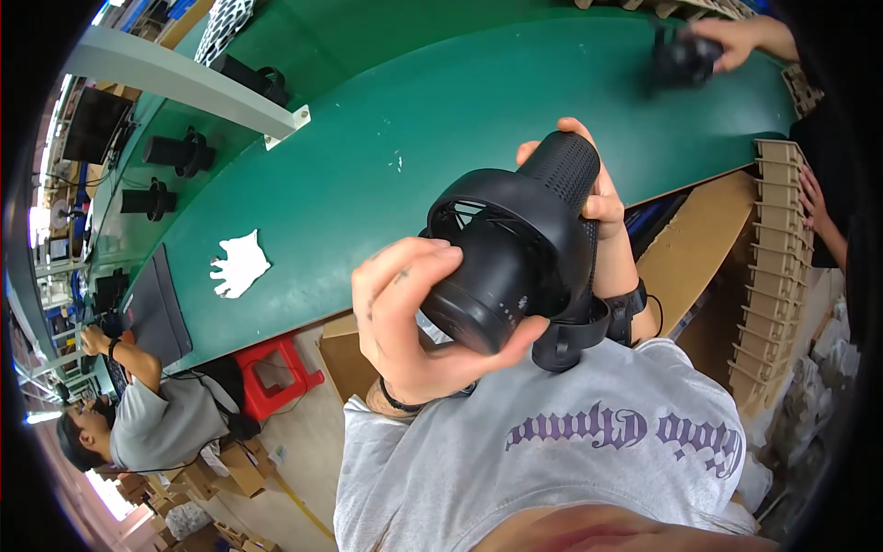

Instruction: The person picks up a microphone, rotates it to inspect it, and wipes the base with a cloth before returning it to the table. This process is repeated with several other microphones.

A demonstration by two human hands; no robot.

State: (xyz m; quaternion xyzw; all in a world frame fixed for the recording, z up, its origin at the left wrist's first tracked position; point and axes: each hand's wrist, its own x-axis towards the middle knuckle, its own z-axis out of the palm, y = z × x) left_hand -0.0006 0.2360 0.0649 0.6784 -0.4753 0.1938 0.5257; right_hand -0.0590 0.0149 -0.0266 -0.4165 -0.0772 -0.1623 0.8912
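Black device (490, 274) held — right fingers (604, 209) partly hidden behind.

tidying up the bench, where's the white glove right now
In the head view, the white glove lies on the green table, left of the person's left hand and just right of the dark mat.
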